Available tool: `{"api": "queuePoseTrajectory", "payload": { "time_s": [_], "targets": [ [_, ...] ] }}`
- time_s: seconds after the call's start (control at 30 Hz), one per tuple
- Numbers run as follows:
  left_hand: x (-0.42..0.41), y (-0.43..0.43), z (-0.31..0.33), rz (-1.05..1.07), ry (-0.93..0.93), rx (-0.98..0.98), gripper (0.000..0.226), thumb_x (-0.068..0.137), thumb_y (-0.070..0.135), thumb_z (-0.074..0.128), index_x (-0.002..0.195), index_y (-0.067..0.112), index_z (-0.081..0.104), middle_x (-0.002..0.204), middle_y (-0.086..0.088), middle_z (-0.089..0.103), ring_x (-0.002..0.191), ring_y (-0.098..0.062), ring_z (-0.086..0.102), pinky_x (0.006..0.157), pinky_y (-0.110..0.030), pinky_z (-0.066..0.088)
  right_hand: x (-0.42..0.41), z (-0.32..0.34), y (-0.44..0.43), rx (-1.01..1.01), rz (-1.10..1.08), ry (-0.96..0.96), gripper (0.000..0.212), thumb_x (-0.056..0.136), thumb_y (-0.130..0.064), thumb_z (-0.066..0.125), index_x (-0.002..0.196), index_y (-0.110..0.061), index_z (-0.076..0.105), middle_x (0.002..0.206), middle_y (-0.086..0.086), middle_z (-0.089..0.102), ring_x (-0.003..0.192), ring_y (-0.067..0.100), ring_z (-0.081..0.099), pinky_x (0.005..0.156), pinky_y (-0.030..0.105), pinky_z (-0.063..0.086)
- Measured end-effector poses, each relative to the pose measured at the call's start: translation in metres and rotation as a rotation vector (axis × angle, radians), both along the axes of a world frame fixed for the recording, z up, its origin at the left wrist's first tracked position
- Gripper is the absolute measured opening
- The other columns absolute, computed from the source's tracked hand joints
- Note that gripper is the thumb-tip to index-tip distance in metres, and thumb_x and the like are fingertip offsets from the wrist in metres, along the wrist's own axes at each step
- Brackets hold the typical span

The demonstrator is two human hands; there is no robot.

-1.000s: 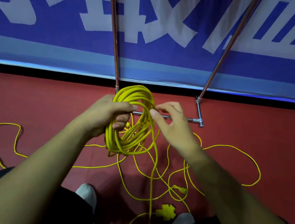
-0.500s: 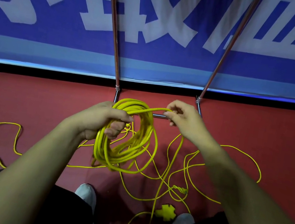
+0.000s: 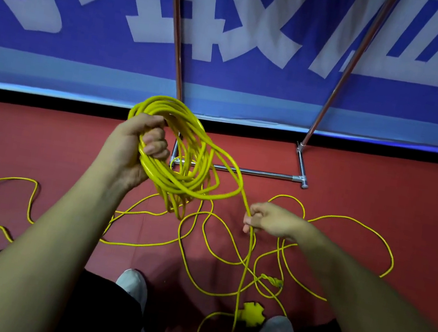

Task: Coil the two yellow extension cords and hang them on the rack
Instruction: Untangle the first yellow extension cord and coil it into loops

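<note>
Where the blue banner (image 3: pixel 55 66) meets the red floor (image 3: pixel 382 187), the metal rack (image 3: pixel 254 172) stands with its base bar behind the hands. Loose yellow cord (image 3: pixel 126 245) sprawls in loops over the floor. The left hand (image 3: pixel 127 150) grips the coil (image 3: pixel 179 185), held up before the rack. The right hand (image 3: pixel 272 219) pinches one strand running from it. A yellow socket block (image 3: pixel 252 313) lies between the shoes (image 3: pixel 134 285).
</note>
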State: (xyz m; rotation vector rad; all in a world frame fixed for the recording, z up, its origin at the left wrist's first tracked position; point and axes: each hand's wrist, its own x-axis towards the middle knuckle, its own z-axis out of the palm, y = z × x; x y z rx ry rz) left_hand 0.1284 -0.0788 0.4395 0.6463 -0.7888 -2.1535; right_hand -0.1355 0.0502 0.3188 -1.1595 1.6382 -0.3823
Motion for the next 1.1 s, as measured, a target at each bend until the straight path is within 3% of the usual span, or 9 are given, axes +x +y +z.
{"api": "queuePoseTrajectory", "payload": {
  "time_s": [0.13, 0.23, 0.4, 0.6, 0.67, 0.77, 0.87, 0.93, 1.1],
  "targets": [
    [0.003, -0.002, 0.001, 0.145, -0.08, -0.026, 0.03, 0.094, 0.012, 0.043, 0.065, 0.018, 0.046, 0.045, 0.008, 0.033, 0.035, -0.006, 0.033, 0.045, -0.018, 0.025, 0.011, 0.003, -0.003, -0.017, -0.266, -0.114, 0.012, 0.101, -0.018, 0.049, 0.091, -0.016, 0.043, 0.068, 0.006, 0.062, 0.056, 0.022, 0.065, 0.053, 0.026, 0.044],
    [-0.001, 0.003, -0.001, 0.195, -0.238, -0.113, 0.023, 0.094, 0.012, 0.05, 0.071, 0.014, 0.048, 0.05, 0.003, 0.04, 0.041, -0.011, 0.039, 0.043, -0.019, 0.036, 0.024, 0.019, -0.011, -0.281, -0.188, 0.141, 0.01, 0.097, -0.014, 0.055, 0.088, -0.013, 0.054, 0.057, 0.0, 0.054, 0.04, 0.005, 0.048, 0.046, 0.023, 0.038],
    [-0.008, 0.013, -0.006, 0.194, -0.507, -0.276, 0.023, 0.091, 0.01, 0.058, 0.069, 0.01, 0.054, 0.053, -0.002, 0.049, 0.044, -0.017, 0.048, 0.046, -0.022, 0.042, 0.044, 0.058, -0.012, -0.373, 0.266, 0.575, 0.022, 0.092, -0.026, 0.059, 0.087, -0.009, 0.072, 0.083, 0.01, 0.071, 0.085, 0.025, 0.064, 0.073, 0.03, 0.047],
    [-0.021, 0.035, -0.015, -0.073, -0.669, -0.306, 0.021, 0.092, 0.008, 0.061, 0.073, 0.0, 0.059, 0.057, -0.01, 0.062, 0.063, -0.029, 0.069, 0.055, -0.03, 0.057, 0.069, 0.107, -0.001, -0.357, 0.594, 0.353, 0.024, 0.085, -0.006, 0.058, 0.102, -0.01, 0.075, 0.078, 0.002, 0.07, 0.069, 0.006, 0.053, 0.064, 0.017, 0.041],
    [-0.026, 0.043, -0.019, -0.177, -0.677, -0.319, 0.016, 0.09, 0.009, 0.063, 0.079, -0.003, 0.062, 0.064, -0.013, 0.067, 0.061, -0.027, 0.066, 0.059, -0.033, 0.059, 0.075, 0.114, -0.001, -0.431, 0.5, 0.185, 0.019, 0.088, -0.005, 0.061, 0.101, -0.009, 0.075, 0.074, -0.001, 0.067, 0.066, -0.001, 0.054, 0.066, 0.013, 0.044],
    [-0.031, 0.052, -0.017, -0.329, -0.653, -0.342, 0.02, 0.086, 0.013, 0.065, 0.08, -0.005, 0.069, 0.075, -0.02, 0.071, 0.059, -0.024, 0.066, 0.057, -0.033, 0.057, 0.074, 0.117, -0.003, -0.522, 0.215, -0.078, 0.012, 0.088, 0.0, 0.063, 0.094, -0.001, 0.073, 0.072, 0.009, 0.068, 0.064, 0.001, 0.055, 0.068, 0.024, 0.047],
    [-0.036, 0.056, -0.012, -0.374, -0.54, -0.226, 0.033, 0.082, 0.029, 0.06, 0.075, -0.003, 0.066, 0.063, -0.019, 0.068, 0.045, -0.022, 0.063, 0.042, -0.026, 0.052, 0.065, 0.117, -0.006, -0.606, 0.002, -0.097, 0.007, 0.082, -0.005, 0.073, 0.086, -0.009, 0.069, 0.066, 0.001, 0.063, 0.06, 0.003, 0.051, 0.062, 0.025, 0.044],
    [-0.038, 0.056, -0.01, -0.393, -0.509, -0.2, 0.04, 0.082, 0.036, 0.058, 0.069, -0.001, 0.059, 0.05, -0.013, 0.058, 0.035, -0.019, 0.052, 0.039, -0.023, 0.045, 0.056, 0.116, -0.008, -0.614, -0.11, -0.109, 0.023, 0.075, -0.012, 0.082, 0.078, -0.014, 0.058, 0.056, -0.001, 0.054, 0.052, 0.007, 0.041, 0.052, 0.024, 0.035],
    [-0.033, 0.048, -0.012, -0.396, -0.397, -0.163, 0.022, 0.085, 0.031, 0.06, 0.074, 0.012, 0.06, 0.05, -0.003, 0.037, 0.034, -0.013, 0.033, 0.042, -0.021, 0.032, 0.013, 0.1, -0.007, -0.445, 0.092, 0.063, 0.017, 0.084, -0.021, 0.075, 0.075, -0.015, 0.062, 0.058, 0.002, 0.05, 0.053, 0.011, 0.042, 0.054, 0.027, 0.035]
  ]
}}
